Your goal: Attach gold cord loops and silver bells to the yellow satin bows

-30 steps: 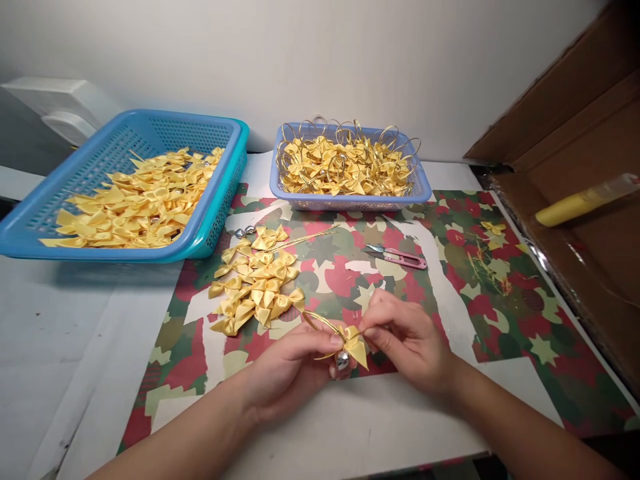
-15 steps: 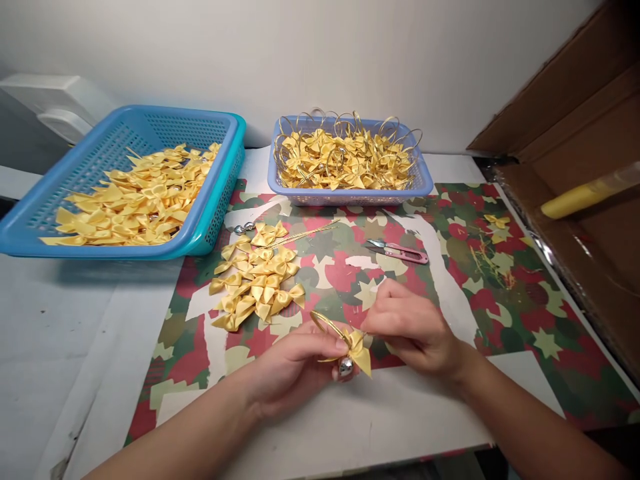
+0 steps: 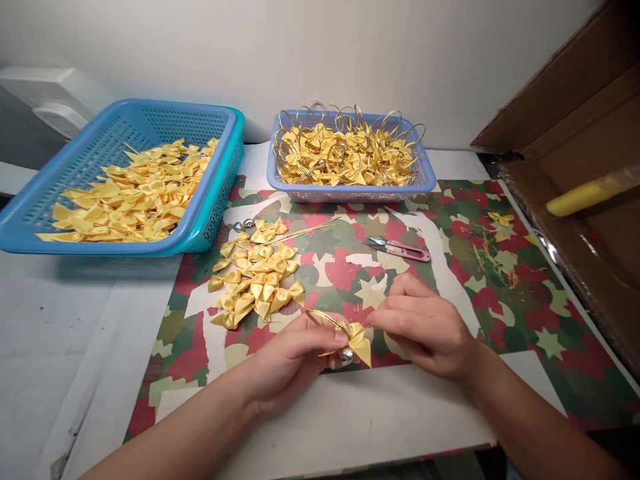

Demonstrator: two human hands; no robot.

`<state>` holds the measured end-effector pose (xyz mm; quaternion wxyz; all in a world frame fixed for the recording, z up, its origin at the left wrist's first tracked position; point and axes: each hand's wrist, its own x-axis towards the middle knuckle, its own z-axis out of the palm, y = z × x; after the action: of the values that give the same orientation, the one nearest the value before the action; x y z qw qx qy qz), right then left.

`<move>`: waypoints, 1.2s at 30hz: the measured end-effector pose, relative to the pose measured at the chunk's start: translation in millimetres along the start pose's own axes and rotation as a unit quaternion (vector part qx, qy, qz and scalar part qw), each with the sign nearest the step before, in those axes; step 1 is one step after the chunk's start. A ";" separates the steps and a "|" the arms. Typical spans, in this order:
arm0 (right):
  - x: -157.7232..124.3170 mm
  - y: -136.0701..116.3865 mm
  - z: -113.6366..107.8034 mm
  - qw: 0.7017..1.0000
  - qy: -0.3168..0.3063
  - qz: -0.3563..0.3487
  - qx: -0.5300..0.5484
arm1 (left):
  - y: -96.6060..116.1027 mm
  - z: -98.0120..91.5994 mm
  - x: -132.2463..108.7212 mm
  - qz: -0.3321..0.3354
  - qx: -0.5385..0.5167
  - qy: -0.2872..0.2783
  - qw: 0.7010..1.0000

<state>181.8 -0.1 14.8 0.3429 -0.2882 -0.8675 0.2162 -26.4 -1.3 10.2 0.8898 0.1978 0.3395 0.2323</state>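
Note:
My left hand (image 3: 295,350) pinches a yellow ribbon bow (image 3: 359,343) between thumb and fingers. A gold wire loop (image 3: 323,317) rises from the bow, and a silver bell (image 3: 346,355) hangs beneath it. Just to the right, my right hand (image 3: 425,323) is closed, its fingertips pinched beside the bow; whatever thin thing they grip is too small to make out. A pile of yellow bows (image 3: 260,277) lies left of my hands, with gold wire pieces (image 3: 305,231) and small silver bells (image 3: 244,225) at its far edge.
Pink thread snips (image 3: 400,249) lie beyond my right hand. A blue basket (image 3: 210,170) of bows stands at the left, and a lilac basket (image 3: 350,195) of looped bows at the back. Thread scraps (image 3: 495,260) lie at the right, near a cardboard box (image 3: 575,133).
My right hand has shifted slightly right, its fingertips close to the bow's right side. My left hand still holds the bow, tilted a little differently.

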 end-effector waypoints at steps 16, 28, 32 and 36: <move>1.0 -6.8 6.1 0.998 0.026 0.035 -0.036 | -8.2 -0.1 -0.9 0.048 -0.039 0.070 0.996; 6.5 -11.2 16.9 0.994 0.071 0.078 0.003 | -12.4 -2.0 -0.5 0.072 -0.046 0.046 0.995; 6.0 -10.4 14.5 0.995 0.063 0.076 -0.002 | -12.7 -1.9 0.2 0.069 -0.047 0.048 0.995; 6.2 -10.4 8.7 0.996 0.052 0.072 -0.013 | -11.5 0.3 0.1 0.068 -0.053 0.060 0.994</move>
<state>168.1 -5.3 17.8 0.3672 -0.3652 -0.8284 0.2132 -22.9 -10.6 4.5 0.8594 0.1585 0.3647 0.3215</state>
